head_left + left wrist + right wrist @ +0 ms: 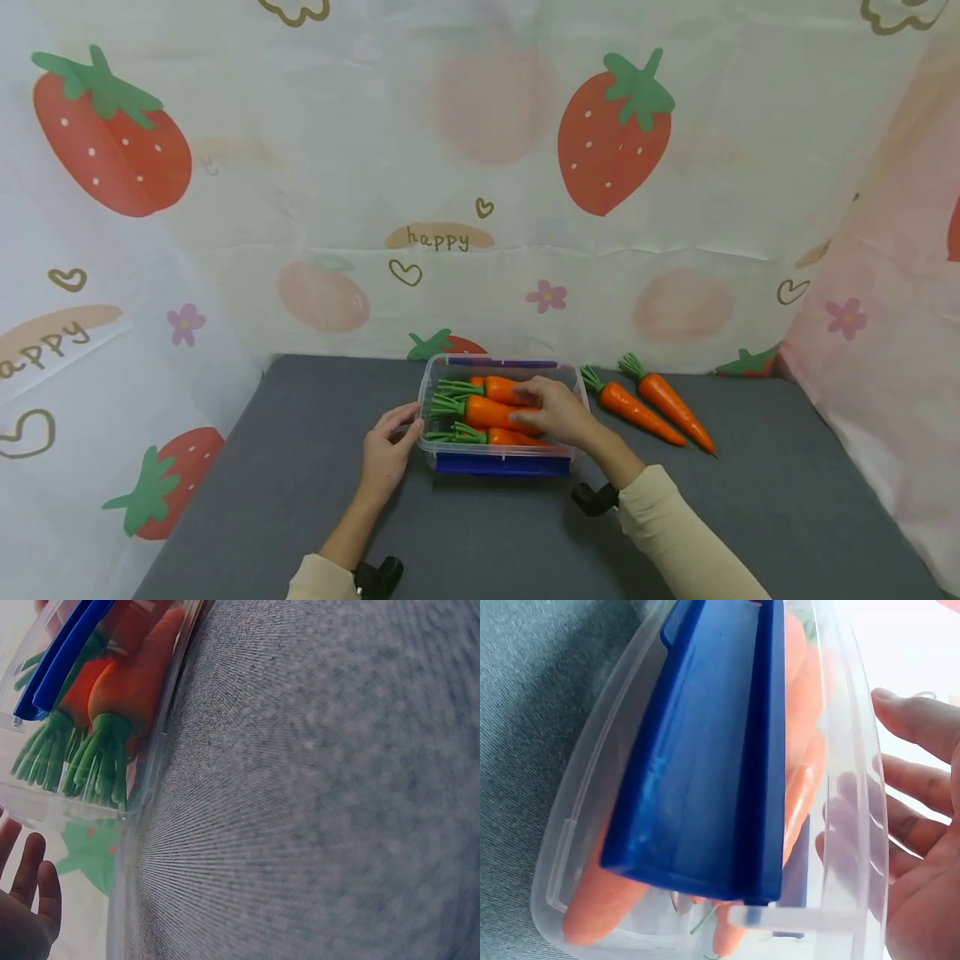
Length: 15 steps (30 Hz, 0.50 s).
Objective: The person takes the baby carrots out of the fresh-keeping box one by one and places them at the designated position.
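A clear plastic box (498, 451) with blue latches holds several orange carrots (487, 411) with green tops, which point left. My left hand (386, 454) is at the box's left end, its fingertips by the rim and wall. In the left wrist view, that hand's fingers (28, 862) look loosely extended. Over the box's right side, my right hand (558, 412) reaches in above the carrots, its thumb and fingers apart near their tapered ends. The right wrist view shows its fingers (915, 776) loosely bent beside the clear wall, with no carrot visible between them.
Two more carrots, a nearer one (637, 410) and a farther one (678, 411), lie on the grey cloth (300, 467) to the right of the box. A strawberry-printed curtain (360, 167) stands behind the table and along both sides.
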Each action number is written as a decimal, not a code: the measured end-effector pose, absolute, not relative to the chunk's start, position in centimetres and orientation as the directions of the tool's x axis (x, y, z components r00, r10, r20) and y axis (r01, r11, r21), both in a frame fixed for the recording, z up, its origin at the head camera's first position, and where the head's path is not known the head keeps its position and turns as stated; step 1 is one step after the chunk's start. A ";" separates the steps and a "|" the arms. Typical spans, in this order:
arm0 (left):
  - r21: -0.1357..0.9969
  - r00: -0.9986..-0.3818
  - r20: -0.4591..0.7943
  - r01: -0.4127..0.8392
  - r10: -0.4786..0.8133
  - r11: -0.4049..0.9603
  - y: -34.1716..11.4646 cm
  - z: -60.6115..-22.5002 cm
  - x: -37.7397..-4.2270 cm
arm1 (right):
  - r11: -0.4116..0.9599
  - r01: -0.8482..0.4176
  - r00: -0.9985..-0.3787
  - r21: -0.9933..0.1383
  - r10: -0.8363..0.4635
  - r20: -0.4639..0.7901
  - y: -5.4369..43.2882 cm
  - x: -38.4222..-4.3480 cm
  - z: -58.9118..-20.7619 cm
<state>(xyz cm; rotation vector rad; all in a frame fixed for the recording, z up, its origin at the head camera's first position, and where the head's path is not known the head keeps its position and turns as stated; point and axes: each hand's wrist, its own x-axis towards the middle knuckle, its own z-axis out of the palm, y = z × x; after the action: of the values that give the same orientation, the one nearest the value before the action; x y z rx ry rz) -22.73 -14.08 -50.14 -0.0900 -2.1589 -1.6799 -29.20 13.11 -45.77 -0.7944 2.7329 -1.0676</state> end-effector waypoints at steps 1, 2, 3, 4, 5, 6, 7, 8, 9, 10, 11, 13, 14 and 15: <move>0.916 -0.917 0.349 0.290 -0.191 0.278 -14.1 -50.2 -22.7 | 0.621 -0.432 -0.862 -0.654 -0.497 0.097 13.1 -29.3 -45.8; 0.915 -0.917 0.349 0.290 -0.191 0.281 -14.1 -50.2 -22.7 | 0.628 -0.434 -0.865 -0.646 -0.490 0.106 13.0 -29.4 -45.8; 0.915 -0.917 0.350 0.290 -0.191 0.282 -14.1 -50.2 -22.7 | 0.636 -0.436 -0.869 -0.637 -0.482 0.113 13.0 -29.5 -45.8; 0.914 -0.917 0.351 0.291 -0.190 0.282 -14.1 -50.2 -22.7 | 0.644 -0.436 -0.872 -0.629 -0.475 0.118 12.9 -29.6 -45.8; 0.914 -0.917 0.352 0.292 -0.190 0.282 -14.1 -50.2 -22.7 | 0.651 -0.431 -0.876 -0.625 -0.467 0.118 12.9 -29.8 -45.8; 0.915 -0.917 0.351 0.293 -0.189 0.279 -14.1 -50.2 -22.7 | 0.656 -0.425 -0.880 -0.624 -0.460 0.115 12.8 -29.9 -45.8; 0.915 -0.917 0.351 0.294 -0.188 0.277 -14.1 -50.3 -22.7 | 0.661 -0.419 -0.884 -0.622 -0.453 0.114 12.8 -30.0 -45.8; 0.915 -0.917 0.352 0.294 -0.188 0.276 -14.0 -50.3 -22.8 | 0.667 -0.415 -0.887 -0.618 -0.447 0.113 12.8 -30.1 -45.8; 0.916 -0.917 0.352 0.295 -0.188 0.274 -14.0 -50.3 -22.8 | 0.671 -0.406 -0.892 -0.620 -0.439 0.109 12.7 -30.2 -45.8; 0.916 -0.917 0.352 0.296 -0.188 0.272 -14.0 -50.3 -22.8 | 0.676 -0.399 -0.896 -0.620 -0.432 0.105 12.7 -30.4 -45.8; 0.916 -0.917 0.352 0.296 -0.187 0.271 -14.0 -50.3 -22.8 | 0.682 -0.393 -0.899 -0.617 -0.425 0.102 12.7 -30.5 -45.8; 0.916 -0.917 0.352 0.297 -0.188 0.269 -14.1 -50.3 -22.8 | 0.692 -0.377 -0.906 -0.615 -0.412 0.092 12.6 -30.8 -45.9; 0.916 -0.916 0.354 0.298 -0.188 0.269 -14.1 -50.4 -22.8 | 0.700 -0.372 -0.909 -0.610 -0.407 0.087 12.6 -31.0 -46.0; 0.915 -0.915 0.358 0.302 -0.187 0.269 -14.1 -50.4 -22.8 | 0.706 -0.365 -0.913 -0.607 -0.401 0.082 12.6 -31.1 -46.0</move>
<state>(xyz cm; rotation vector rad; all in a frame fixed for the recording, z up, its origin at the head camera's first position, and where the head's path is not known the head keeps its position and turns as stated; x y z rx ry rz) -22.83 -14.06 -50.37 -0.1041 -2.1496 -1.6846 -31.08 12.55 -46.01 -0.6397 2.8497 -0.9946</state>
